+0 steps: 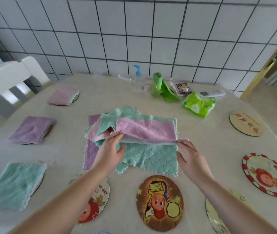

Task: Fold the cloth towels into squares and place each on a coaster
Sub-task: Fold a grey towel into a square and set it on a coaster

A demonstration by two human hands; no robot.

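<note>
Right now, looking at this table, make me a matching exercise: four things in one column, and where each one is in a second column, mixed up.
Things:
1. teal folded towel
2. pump bottle
3. green wipes pack
4. strawberry-border coaster

Places:
A. far edge, by the tiled wall
B. near left, on a coaster
C. right side, bare
D. right of the green bag roll

Pairs: 1-B, 2-A, 3-D, 4-C

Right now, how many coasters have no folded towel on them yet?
5: near left under the forearm, near centre, near right, edge-cropped, right, far right. The towel pile could hide more.
</note>
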